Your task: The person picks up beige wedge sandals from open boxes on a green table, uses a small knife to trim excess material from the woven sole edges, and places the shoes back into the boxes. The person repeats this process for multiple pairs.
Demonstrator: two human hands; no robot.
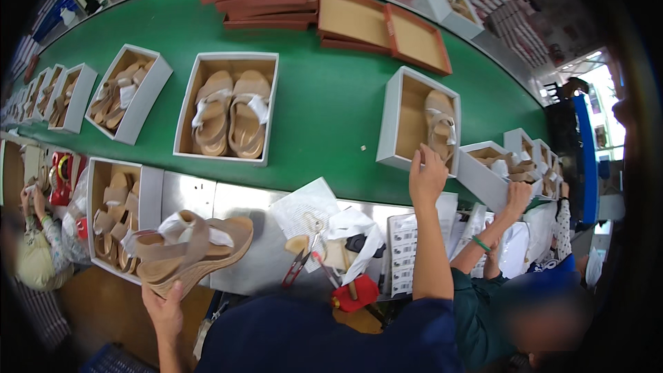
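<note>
My left hand is closed around the sole of a tan wedge sandal, gripping it under the heel end. White tissue is tucked inside the straps. This sandal is raised over the near metal ledge, beside an open white box of sandals. My right hand reaches over the near wall of another white shoebox on the green belt. Its fingers look stretched out, close to the lower end of the single tan sandal lying inside; whether they touch it I cannot tell.
A white box with a sandal pair sits on the green belt. Brown trays are stacked beyond. Papers, scissors and a red item lie on the metal ledge. At right, a co-worker's hand is over other boxes.
</note>
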